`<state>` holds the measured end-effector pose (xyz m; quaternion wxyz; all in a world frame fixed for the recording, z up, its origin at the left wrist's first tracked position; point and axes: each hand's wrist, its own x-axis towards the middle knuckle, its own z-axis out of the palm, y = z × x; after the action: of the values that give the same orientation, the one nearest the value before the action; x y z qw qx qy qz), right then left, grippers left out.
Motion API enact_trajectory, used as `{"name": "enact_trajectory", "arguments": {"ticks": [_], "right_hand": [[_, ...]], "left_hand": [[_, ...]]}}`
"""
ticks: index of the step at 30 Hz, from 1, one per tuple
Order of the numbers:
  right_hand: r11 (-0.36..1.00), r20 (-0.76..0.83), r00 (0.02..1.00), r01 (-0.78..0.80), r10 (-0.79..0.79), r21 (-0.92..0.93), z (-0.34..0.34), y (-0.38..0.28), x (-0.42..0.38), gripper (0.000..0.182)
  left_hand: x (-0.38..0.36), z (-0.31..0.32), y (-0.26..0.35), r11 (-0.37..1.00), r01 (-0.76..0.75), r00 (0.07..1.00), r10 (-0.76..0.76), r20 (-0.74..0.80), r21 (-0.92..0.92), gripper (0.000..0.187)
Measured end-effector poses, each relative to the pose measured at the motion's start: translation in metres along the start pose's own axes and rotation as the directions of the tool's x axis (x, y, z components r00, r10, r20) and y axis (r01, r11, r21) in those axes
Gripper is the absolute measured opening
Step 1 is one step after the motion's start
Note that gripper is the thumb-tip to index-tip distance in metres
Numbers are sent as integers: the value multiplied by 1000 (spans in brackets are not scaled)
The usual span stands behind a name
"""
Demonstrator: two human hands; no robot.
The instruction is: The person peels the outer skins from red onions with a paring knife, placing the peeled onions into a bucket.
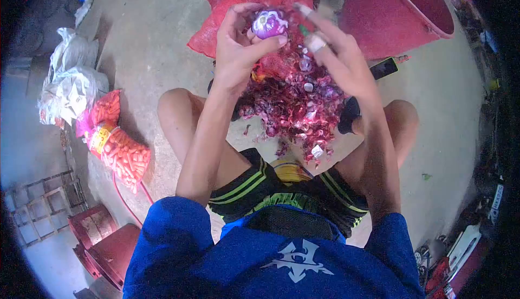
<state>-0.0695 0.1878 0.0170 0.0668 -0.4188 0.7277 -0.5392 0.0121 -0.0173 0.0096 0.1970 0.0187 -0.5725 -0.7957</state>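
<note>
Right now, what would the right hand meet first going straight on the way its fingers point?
Probably the onion in the left hand, though blur and unclear depth leave the exact line uncertain.

We see a smooth, glossy skin on the purple onion (269,27) and dry, papery, crinkled peelings (287,112) on the matt, concrete-like floor (138,44). Toward the floor's far edge we find red sacks (238,14) of coarse netting and a smooth plastic-looking tub (374,14); toward its left edge, shiny, crumpled plastic-looking bags (81,82). Our blue shirt (233,266) is matt cloth; the phone (384,69) has a dark, smooth face.
</note>
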Motion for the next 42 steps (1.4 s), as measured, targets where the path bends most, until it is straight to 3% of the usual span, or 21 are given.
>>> {"name": "enact_trajectory", "arguments": {"ticks": [1,3,5,8,10,11,13,14,16,17,19,20,22,24,26,28,30,32,39,41,42], "right_hand": [[1000,-1,1000,-3,3,0,2,1,-1,51],[988,3,990,144,-144,-55,6,5,-1,54],[987,-3,990,143,-143,-80,4,6,0,56],[945,-7,978,198,-207,-260,-4,4,0,56],[924,137,990,28,27,-382,-15,-17,1,50],[924,135,990,23,31,-382,-16,-12,1,50],[951,84,989,141,-123,-274,-15,1,5,49],[951,82,989,141,-123,-274,-14,4,3,49],[995,16,999,-33,35,-94,-11,3,4,43],[995,15,999,-29,30,-92,-10,10,7,43],[997,-147,989,33,-22,70,-11,20,13,42],[994,-103,991,-81,89,80,-19,22,8,43],[989,-134,988,-60,79,138,-17,21,9,43],[979,-153,986,-34,66,203,-14,18,9,43],[957,-102,981,-134,165,255,-14,11,6,44],[961,-135,977,-129,165,246,-11,14,7,46],[964,-162,973,-125,166,236,-12,20,8,47],[896,-273,896,-235,350,378,-20,27,11,48],[906,-64,915,-381,398,185,-20,43,4,55],[974,-80,972,-216,222,75,-7,31,-2,55],[982,-58,982,-175,179,78,-3,27,-3,55]], "left_hand": [[-1,1,-2,999,28,999,-28,-19,-28,66],[-1,2,-1,999,34,999,-34,-20,-14,66],[0,2,-2,999,37,999,-37,-20,-1,66],[2,-3,-2,999,52,998,-52,18,11,64],[2,-6,2,991,87,992,-95,77,102,62],[2,-7,3,991,91,992,-99,80,102,62],[4,-8,3,988,124,984,-134,119,88,58],[5,-9,0,988,124,983,-135,121,89,58],[6,-14,-8,984,177,973,-174,151,-3,59],[5,-18,-11,985,174,973,-172,152,1,59],[3,-16,-10,971,193,961,-158,228,-140,66],[2,-15,-10,971,193,960,-157,234,-138,66],[0,-7,-7,922,246,952,-173,252,-299,74],[-2,-5,-10,919,245,955,-175,240,-308,71],[-3,-3,-13,917,247,956,-178,232,-315,68],[-1,1,-17,943,215,971,-178,162,-253,66],[0,-2,-17,926,240,963,-188,194,-291,65],[1,-5,-14,909,259,955,-191,226,-327,63],[-1,-10,-14,923,237,971,-220,90,-304,52],[0,-12,-18,935,231,973,-229,39,-268,47],[1,-12,-19,912,229,971,-240,9,-342,48]]}}
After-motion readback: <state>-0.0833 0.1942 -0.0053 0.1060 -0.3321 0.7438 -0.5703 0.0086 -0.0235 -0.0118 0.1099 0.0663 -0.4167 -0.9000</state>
